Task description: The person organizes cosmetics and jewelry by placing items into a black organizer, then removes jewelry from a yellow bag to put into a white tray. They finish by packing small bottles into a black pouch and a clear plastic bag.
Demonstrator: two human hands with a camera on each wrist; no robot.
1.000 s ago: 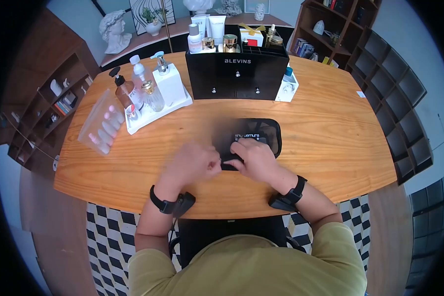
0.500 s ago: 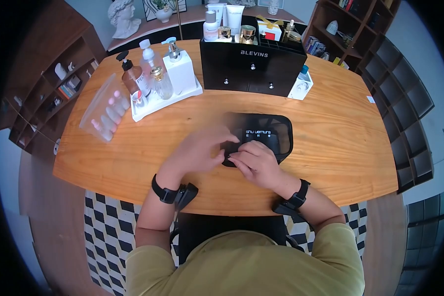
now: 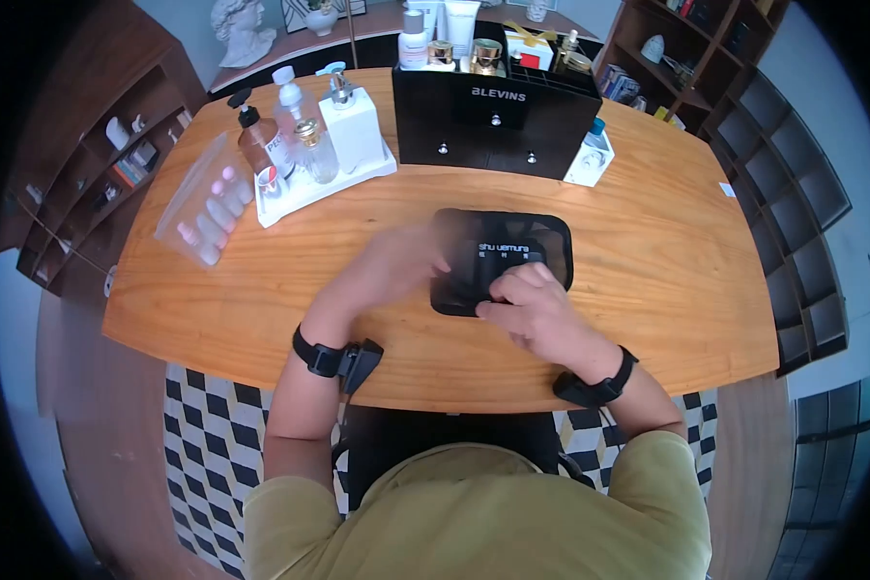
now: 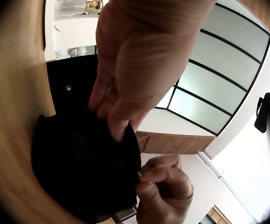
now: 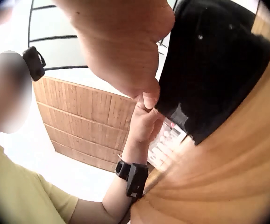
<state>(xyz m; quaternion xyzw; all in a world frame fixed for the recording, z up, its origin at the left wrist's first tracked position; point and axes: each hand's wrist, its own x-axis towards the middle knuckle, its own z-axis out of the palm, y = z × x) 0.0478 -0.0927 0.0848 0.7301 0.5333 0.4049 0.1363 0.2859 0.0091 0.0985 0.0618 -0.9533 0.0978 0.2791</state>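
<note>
A black mesh zip pouch (image 3: 512,232) with white "shu uemura" lettering is on the table in front of the person. My left hand (image 3: 396,266), blurred in the head view, grips its left end; in the left wrist view the thumb lies over the pouch's zipped edge. Along the near edge, my right hand (image 3: 536,309) pinches the small zipper pull (image 4: 139,174) between thumb and forefinger. The right wrist view shows the dark pouch (image 5: 209,70) beside that hand. Whatever is inside the pouch is hidden.
Behind the pouch stands a black drawer organizer (image 3: 498,126) topped with cosmetics. A white tray (image 3: 333,196) of pump bottles and a perfume bottle is at the back left, beside a clear bag (image 3: 198,208) of small pink-capped bottles. A white box (image 3: 590,164) adjoins the organizer.
My right hand has moved to the right along the pouch's near edge. The left hand went from a spread pose beside the pouch to gripping its left end.
</note>
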